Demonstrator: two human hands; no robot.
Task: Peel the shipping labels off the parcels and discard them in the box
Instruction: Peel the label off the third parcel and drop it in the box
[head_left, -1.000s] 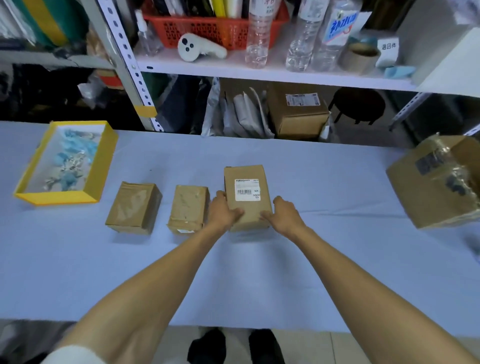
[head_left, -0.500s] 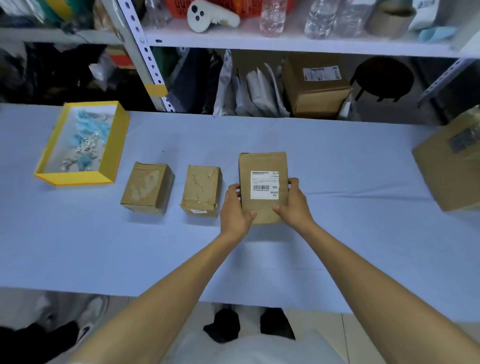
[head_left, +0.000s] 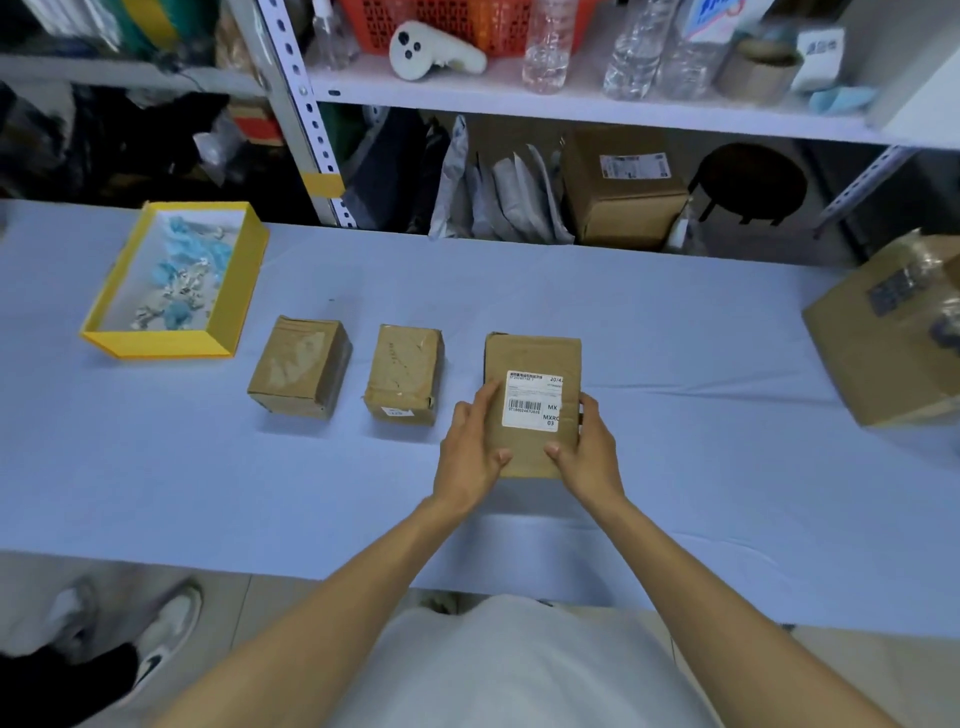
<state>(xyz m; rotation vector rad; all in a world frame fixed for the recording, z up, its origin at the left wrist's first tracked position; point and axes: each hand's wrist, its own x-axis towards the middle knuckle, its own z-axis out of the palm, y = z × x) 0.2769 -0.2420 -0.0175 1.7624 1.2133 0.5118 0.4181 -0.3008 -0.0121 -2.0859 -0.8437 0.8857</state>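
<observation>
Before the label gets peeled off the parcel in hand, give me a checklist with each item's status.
1. Parcel held steady: ok, left hand and right hand grip its two sides.
2. Label facing up and reachable: ok, though fingers cover its side edges.
3. A corner already lifted to start the peel: cannot tell.
4. Yellow box open to receive the label: ok, it sits at the table's far left with scraps inside.
5. Path to the box: ok, but two other small parcels lie between.
</observation>
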